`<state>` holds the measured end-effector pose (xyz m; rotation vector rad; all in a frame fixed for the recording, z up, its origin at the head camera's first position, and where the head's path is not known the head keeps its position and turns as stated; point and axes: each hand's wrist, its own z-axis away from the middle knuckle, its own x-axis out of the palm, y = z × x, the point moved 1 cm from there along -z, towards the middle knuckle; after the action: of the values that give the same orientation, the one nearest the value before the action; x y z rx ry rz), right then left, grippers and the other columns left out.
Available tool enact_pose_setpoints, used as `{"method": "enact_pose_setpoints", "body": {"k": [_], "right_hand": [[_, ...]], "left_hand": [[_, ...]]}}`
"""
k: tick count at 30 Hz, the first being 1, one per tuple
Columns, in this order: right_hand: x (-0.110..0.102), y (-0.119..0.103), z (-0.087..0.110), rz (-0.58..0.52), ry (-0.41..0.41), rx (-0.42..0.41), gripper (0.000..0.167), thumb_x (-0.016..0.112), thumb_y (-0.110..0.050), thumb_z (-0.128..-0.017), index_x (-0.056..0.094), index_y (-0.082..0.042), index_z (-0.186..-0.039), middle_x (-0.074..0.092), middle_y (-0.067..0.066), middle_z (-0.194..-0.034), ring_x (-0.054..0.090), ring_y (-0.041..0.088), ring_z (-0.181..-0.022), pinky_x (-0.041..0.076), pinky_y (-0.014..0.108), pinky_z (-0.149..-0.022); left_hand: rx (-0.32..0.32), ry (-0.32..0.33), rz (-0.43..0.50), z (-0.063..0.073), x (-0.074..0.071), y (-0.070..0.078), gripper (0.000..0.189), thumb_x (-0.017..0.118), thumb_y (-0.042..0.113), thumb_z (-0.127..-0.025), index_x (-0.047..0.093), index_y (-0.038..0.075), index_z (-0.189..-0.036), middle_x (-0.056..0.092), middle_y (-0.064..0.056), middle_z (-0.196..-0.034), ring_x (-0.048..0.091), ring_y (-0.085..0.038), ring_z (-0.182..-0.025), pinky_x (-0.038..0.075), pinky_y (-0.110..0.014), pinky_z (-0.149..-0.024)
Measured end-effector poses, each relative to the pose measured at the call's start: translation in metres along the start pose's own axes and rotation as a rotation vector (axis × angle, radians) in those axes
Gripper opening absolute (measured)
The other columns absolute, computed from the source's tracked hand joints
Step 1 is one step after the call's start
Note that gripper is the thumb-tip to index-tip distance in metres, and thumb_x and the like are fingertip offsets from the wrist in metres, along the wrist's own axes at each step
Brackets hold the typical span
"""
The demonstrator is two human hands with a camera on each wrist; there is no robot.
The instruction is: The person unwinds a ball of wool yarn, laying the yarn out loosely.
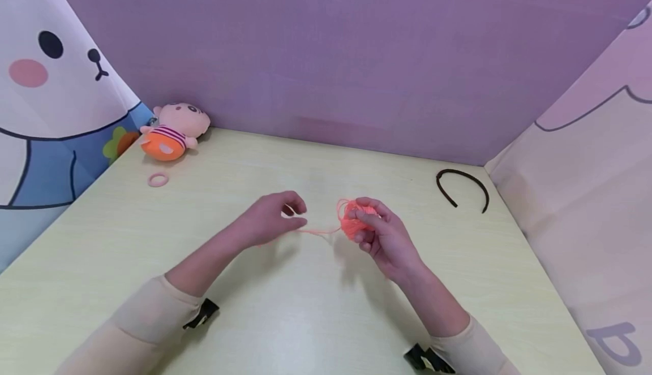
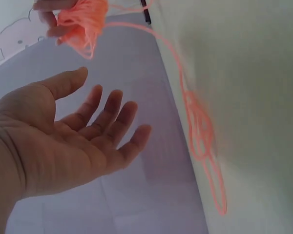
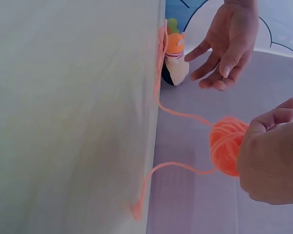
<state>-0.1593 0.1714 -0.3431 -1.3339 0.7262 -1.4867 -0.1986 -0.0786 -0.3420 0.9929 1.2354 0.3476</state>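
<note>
An orange ball of yarn (image 1: 351, 229) is gripped in my right hand (image 1: 389, 242), above the middle of the table. One loose loop sticks up at its left side. My left hand (image 1: 270, 216) stands apart from the ball, fingers relaxed and holding nothing. A strand (image 1: 318, 232) runs from the ball leftward, passing below the left hand. In the left wrist view that strand leads to a loose bundle of yarn (image 2: 200, 129) lying on the table, which the left hand mostly hides in the head view. The right wrist view shows a second strand (image 3: 173, 164) hanging from the ball to the table.
A plush toy (image 1: 173, 132) in striped top and orange bottoms lies at the back left corner, with a pink ring (image 1: 158, 179) in front of it. Toward the back right lies a dark headband (image 1: 476, 180). Printed and purple cloth walls (image 1: 326, 52) enclose the table.
</note>
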Motion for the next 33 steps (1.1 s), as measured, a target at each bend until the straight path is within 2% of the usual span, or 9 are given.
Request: {"method": "enact_pose_setpoints", "body": {"k": [3, 5, 12, 14, 17, 20, 23, 28, 33], "right_hand": [[0.001, 0.000, 0.001, 0.017, -0.027, 0.006, 0.025, 0.057, -0.008, -0.102, 0.053, -0.011, -0.126, 0.073, 0.001, -0.098, 0.056, 0.010, -0.053, 0.042, 0.019, -0.051], [0.001, 0.000, 0.002, 0.027, -0.073, 0.009, 0.028, 0.055, -0.008, -0.103, 0.051, -0.011, -0.130, 0.073, 0.002, -0.102, 0.056, 0.011, -0.053, 0.043, 0.019, -0.053], [0.002, -0.002, 0.006, -0.042, -0.370, 0.014, 0.033, 0.038, -0.024, -0.107, 0.047, -0.015, -0.138, 0.068, 0.004, -0.109, 0.065, 0.013, -0.058, 0.048, 0.022, -0.055], [0.001, -0.002, 0.007, -0.065, -0.428, 0.009, 0.037, 0.034, -0.028, -0.108, 0.047, -0.014, -0.139, 0.068, 0.005, -0.114, 0.066, 0.013, -0.060, 0.049, 0.023, -0.056], [0.001, -0.003, 0.008, -0.093, -0.466, -0.003, 0.040, 0.031, -0.030, -0.108, 0.047, -0.013, -0.140, 0.068, 0.007, -0.121, 0.066, 0.013, -0.062, 0.050, 0.024, -0.057], [0.002, -0.003, 0.008, -0.113, -0.478, -0.013, 0.041, 0.028, -0.030, -0.109, 0.046, -0.011, -0.140, 0.066, 0.008, -0.127, 0.067, 0.012, -0.062, 0.050, 0.024, -0.057], [0.002, -0.004, 0.008, -0.121, -0.462, -0.012, 0.041, 0.028, -0.032, -0.110, 0.045, -0.010, -0.139, 0.067, 0.008, -0.126, 0.067, 0.012, -0.061, 0.051, 0.023, -0.057], [0.002, -0.003, 0.007, -0.111, -0.444, -0.019, 0.042, 0.029, -0.033, -0.110, 0.045, -0.008, -0.139, 0.067, 0.007, -0.125, 0.066, 0.012, -0.061, 0.051, 0.023, -0.057], [0.002, -0.002, 0.006, -0.094, -0.439, -0.026, 0.042, 0.030, -0.034, -0.109, 0.044, -0.007, -0.139, 0.067, 0.007, -0.126, 0.065, 0.012, -0.060, 0.050, 0.023, -0.056]], "left_hand": [[0.024, -0.052, 0.004, 0.000, 0.010, 0.003, 0.020, 0.072, 0.018, -0.095, 0.066, 0.010, -0.112, 0.067, -0.006, -0.113, 0.062, -0.022, -0.108, 0.050, -0.041, -0.090], [0.035, -0.089, 0.013, 0.001, 0.016, 0.004, 0.024, 0.071, 0.019, -0.095, 0.066, 0.009, -0.116, 0.067, -0.006, -0.117, 0.061, -0.024, -0.111, 0.050, -0.042, -0.094], [0.050, -0.226, 0.046, 0.002, 0.029, 0.002, 0.041, 0.067, 0.021, -0.098, 0.060, 0.005, -0.135, 0.063, -0.005, -0.131, 0.056, -0.028, -0.127, 0.044, -0.046, -0.106], [0.048, -0.255, 0.071, 0.002, 0.031, 0.002, 0.041, 0.066, 0.020, -0.099, 0.060, 0.004, -0.135, 0.065, -0.005, -0.127, 0.059, -0.025, -0.123, 0.046, -0.044, -0.103], [0.051, -0.271, 0.106, 0.002, 0.032, 0.003, 0.029, 0.065, 0.016, -0.099, 0.066, 0.003, -0.125, 0.070, -0.006, -0.114, 0.064, -0.020, -0.106, 0.052, -0.039, -0.091], [0.012, -0.237, 0.110, 0.002, 0.030, 0.005, 0.015, 0.066, 0.015, -0.099, 0.072, 0.005, -0.109, 0.070, -0.005, -0.097, 0.062, -0.019, -0.087, 0.051, -0.034, -0.074], [-0.041, -0.168, 0.093, 0.001, 0.024, 0.006, 0.012, 0.066, 0.017, -0.100, 0.072, 0.007, -0.101, 0.068, -0.008, -0.090, 0.061, -0.025, -0.081, 0.048, -0.033, -0.066], [-0.106, -0.059, 0.066, -0.001, 0.010, 0.003, 0.014, 0.065, 0.018, -0.100, 0.072, 0.007, -0.105, 0.069, -0.010, -0.093, 0.065, -0.027, -0.085, 0.050, -0.033, -0.067], [-0.110, 0.052, 0.078, -0.002, -0.003, 0.002, 0.012, 0.065, 0.015, -0.100, 0.073, 0.007, -0.105, 0.069, -0.012, -0.092, 0.066, -0.030, -0.086, 0.050, -0.034, -0.069]]}}
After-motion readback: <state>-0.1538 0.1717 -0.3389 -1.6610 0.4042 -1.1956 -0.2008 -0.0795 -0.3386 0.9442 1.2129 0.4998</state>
